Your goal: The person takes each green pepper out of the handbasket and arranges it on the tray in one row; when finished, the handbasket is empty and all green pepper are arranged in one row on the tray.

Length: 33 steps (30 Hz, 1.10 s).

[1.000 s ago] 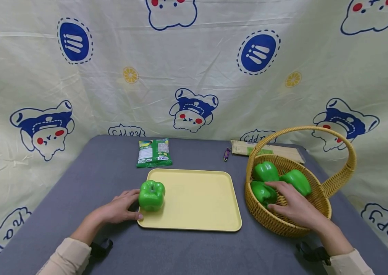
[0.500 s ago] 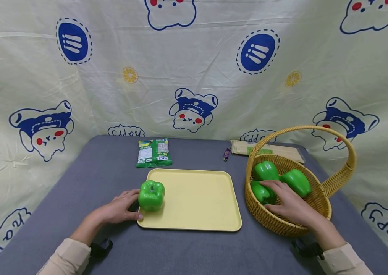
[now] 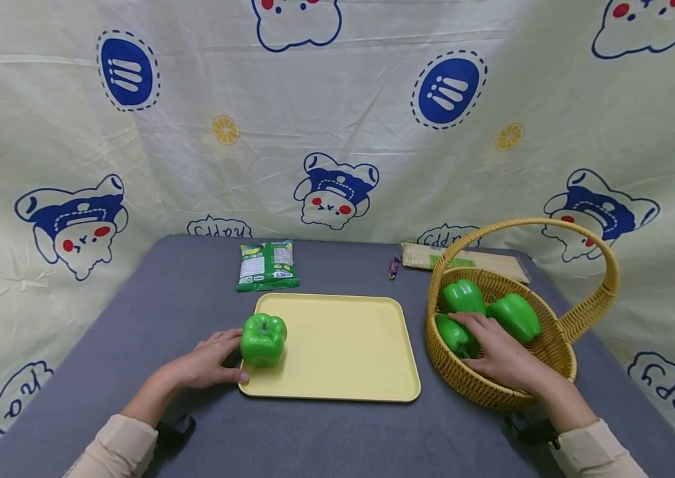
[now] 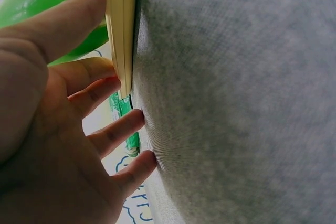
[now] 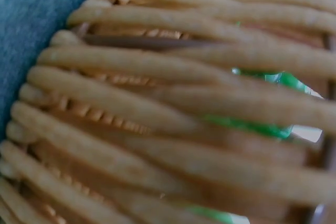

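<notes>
A green bell pepper (image 3: pixel 264 340) stands on the left end of the yellow tray (image 3: pixel 343 352). My left hand (image 3: pixel 212 362) is beside that pepper, fingers spread. In the left wrist view its thumb and two fingertips touch the tray's edge (image 4: pixel 122 35), while the other two fingertips rest on the grey cloth. My right hand (image 3: pixel 501 352) reaches into the wicker basket (image 3: pixel 463 382) and grips the front-left green bell pepper (image 3: pixel 452 334), fingers over its top and thumb at its near side. Two more green bell peppers, one at the back (image 3: pixel 463 297) and one at the right (image 3: pixel 515 317), lie beyond.
A tall handle (image 3: pixel 597 299) arches over the basket. A green snack packet (image 3: pixel 268 265) lies behind the tray. Toward the back right are a small purple wrapped candy (image 3: pixel 394 267) and a flat beige package (image 3: pixel 421 257). Basket weave (image 5: pixel 157 98) fills the right wrist view.
My right hand has shifted slightly left and further over the front-left pepper in the basket. The left hand, tray and the pepper on it have stayed put.
</notes>
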### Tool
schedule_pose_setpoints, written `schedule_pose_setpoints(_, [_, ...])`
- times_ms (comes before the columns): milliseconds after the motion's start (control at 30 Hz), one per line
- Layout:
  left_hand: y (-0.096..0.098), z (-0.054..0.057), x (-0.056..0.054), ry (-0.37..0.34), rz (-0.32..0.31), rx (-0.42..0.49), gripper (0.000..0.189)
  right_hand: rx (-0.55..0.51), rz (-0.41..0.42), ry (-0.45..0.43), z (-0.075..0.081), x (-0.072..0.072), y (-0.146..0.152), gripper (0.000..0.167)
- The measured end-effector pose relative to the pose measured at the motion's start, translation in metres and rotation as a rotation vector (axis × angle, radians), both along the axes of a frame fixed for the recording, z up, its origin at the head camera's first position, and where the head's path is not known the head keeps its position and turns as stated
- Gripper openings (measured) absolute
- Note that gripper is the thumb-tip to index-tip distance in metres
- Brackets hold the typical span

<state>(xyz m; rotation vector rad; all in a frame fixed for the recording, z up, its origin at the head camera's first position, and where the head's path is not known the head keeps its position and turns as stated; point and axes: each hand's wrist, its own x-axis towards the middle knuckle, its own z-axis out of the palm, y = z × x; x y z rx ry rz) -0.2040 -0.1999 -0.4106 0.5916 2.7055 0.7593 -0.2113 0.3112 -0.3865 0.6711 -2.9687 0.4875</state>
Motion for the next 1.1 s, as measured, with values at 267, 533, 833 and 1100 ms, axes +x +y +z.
schedule_pose_setpoints(267, [0.0,0.0,0.0,0.004,0.004,-0.004,0.079,0.005,-0.002,0.003,-0.001,0.0,0.001,0.076])
schedule_pose_setpoints(533, [0.0,0.0,0.0,0.005,0.006,-0.006,0.079,-0.023,-0.044,0.01,0.005,0.003,0.002,0.071])
schedule_pose_setpoints(833, [0.0,-0.002,0.0,0.009,0.004,-0.006,0.08,-0.064,-0.077,-0.04,0.011,0.007,0.003,0.07])
schedule_pose_setpoints(1100, [0.0,-0.001,0.0,0.0,0.012,-0.009,0.081,-0.066,-0.121,-0.017,0.015,0.006,0.004,0.067])
